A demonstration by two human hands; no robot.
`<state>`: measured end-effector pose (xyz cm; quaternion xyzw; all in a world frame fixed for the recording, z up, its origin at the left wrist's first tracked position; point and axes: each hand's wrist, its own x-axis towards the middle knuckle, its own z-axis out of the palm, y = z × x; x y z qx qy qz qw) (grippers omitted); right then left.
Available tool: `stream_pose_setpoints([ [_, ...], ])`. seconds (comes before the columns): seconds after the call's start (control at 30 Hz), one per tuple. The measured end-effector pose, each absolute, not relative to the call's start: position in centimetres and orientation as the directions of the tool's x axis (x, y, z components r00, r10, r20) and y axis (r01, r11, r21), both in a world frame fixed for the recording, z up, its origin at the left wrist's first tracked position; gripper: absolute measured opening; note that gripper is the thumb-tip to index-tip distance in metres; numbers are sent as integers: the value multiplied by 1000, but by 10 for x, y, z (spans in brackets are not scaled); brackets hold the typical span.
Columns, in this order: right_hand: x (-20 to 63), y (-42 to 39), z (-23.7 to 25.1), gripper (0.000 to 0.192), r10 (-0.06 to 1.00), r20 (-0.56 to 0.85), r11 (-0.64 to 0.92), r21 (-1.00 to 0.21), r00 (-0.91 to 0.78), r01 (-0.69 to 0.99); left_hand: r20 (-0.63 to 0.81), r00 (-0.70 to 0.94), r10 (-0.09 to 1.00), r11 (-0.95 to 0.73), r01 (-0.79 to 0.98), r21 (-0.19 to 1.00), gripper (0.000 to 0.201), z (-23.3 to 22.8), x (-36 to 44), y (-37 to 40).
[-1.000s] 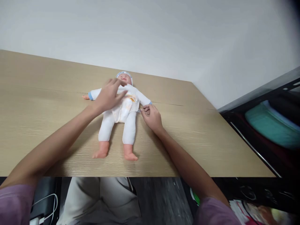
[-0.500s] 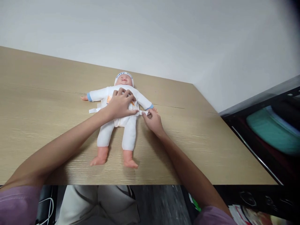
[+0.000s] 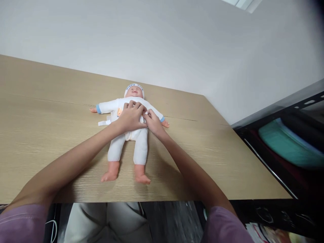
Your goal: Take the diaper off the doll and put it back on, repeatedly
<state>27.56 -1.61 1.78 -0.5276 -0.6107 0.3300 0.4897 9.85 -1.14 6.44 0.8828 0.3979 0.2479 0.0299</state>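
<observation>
The doll (image 3: 128, 131) is lying face-up on the worktop (image 3: 50, 135) (diaper tab loose at its side) while the left hand (image 3: 131, 117) is pressing its belly and the right hand (image 3: 152, 121) is pinching a tab there

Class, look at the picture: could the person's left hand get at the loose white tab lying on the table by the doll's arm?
Probably yes: the white tab lies uncovered beside the left hand, which rests on the doll.
</observation>
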Motion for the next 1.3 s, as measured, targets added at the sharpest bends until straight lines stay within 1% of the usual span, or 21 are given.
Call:
stream_pose_setpoints([
  [0.1, 280, -35, 16, 40, 959, 283, 275, -922, -10, 274, 414, 556, 721, -680, 683, 267, 58, 64, 98, -10],
  [0.17, 286, -55, 14, 41, 933, 358, 350, -880, -36, 323, 417, 557, 719, -683, 676, 276, 60, 62, 98, -10],
  [0.3, 295, -85, 9, 45, 836, 533, 514, -680, -128, 523, 426, 549, 719, -685, 663, 302, 61, 58, 99, -10],
  [0.4, 295, -89, 5, 55, 781, 570, 601, -575, -255, 555, 421, 536, 732, -676, 651, 346, 61, 60, 97, -9],
  [0.47, 296, -86, 3, 62, 763, 565, 634, -563, -314, 531, 383, 552, 741, -672, 596, 440, 70, 66, 90, -7],
  [0.57, 299, -82, 3, 64, 744, 562, 665, -571, -361, 482, 320, 625, 712, -635, 380, 673, 89, 77, 68, -4],
  [0.6, 300, -82, 3, 64, 744, 556, 666, -575, -370, 475, 319, 634, 705, -606, 305, 734, 88, 80, 57, -4],
  [0.63, 301, -81, 4, 64, 747, 549, 663, -581, -375, 471, 326, 623, 711, -577, 253, 776, 83, 81, 46, -4],
  [0.7, 303, -82, 5, 65, 761, 532, 648, -599, -371, 469, 349, 546, 762, -541, 240, 806, 68, 77, 20, -7],
  [0.8, 301, -84, 6, 64, 773, 533, 634, -627, -344, 454, 363, 390, 846, -504, 365, 783, 58, 55, -19, -12],
  [0.87, 298, -85, 6, 60, 777, 551, 627, -631, -304, 457, 347, 331, 878, -472, 469, 747, 53, 37, -42, -18],
  [0.97, 290, -83, 13, 48, 766, 610, 612, -597, -202, 519, 304, 287, 909, -418, 629, 655, 45, 16, -67, -26],
  [1.07, 277, -76, 32, 34, 724, 677, 609, -535, -134, 585, 298, 282, 912, -405, 735, 544, 42, 9, -74, -31],
  [1.17, 259, -63, 60, 26, 714, 674, 614, -473, -189, 631, 267, 285, 920, -384, 790, 478, 40, 9, -69, -33],
  [1.23, 245, -53, 76, 23, 731, 622, 629, -456, -280, 629, 235, 256, 938, -339, 825, 453, 37, 9, -64, -34],
  [1.3, 230, -45, 83, 22, 753, 547, 637, -465, -366, 615, 225, 198, 954, -280, 854, 438, 34, 8, -60, -36],
])
